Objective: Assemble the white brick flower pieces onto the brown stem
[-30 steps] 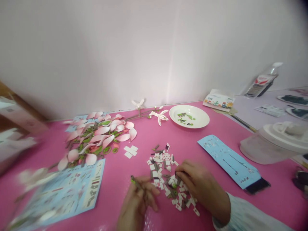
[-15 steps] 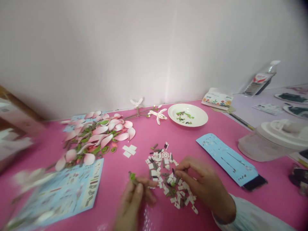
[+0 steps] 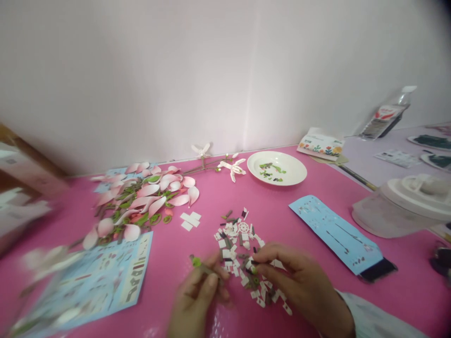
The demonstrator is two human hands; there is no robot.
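Observation:
My left hand (image 3: pixel 199 293) pinches a small brown stem piece with a bright green part (image 3: pixel 196 262) near its tip, low in the middle of the view. To its right, a loose pile of small white, brown and green pieces (image 3: pixel 243 253) lies on the pink table (image 3: pixel 169 253). My right hand (image 3: pixel 296 277) is over the pile's right side, thumb and forefinger pressed together around a small dark piece (image 3: pixel 254 262). Four-limbed white blossoms on a brown branch (image 3: pixel 232 168) lie by the wall.
Pink petals (image 3: pixel 150 190) and green parts are heaped at the left, beside a blue instruction sheet (image 3: pixel 105 277). White tiles (image 3: pixel 190 220) lie centrally. A white plate (image 3: pixel 276 168) holds small pieces. Rightward are a blue leaflet (image 3: pixel 334 234), a lidded container (image 3: pixel 398 211) and a bottle (image 3: pixel 387 115).
My left hand has turned a little, showing more of the brown stem. My right hand has moved slightly down and left over the pile. The view has shifted slightly.

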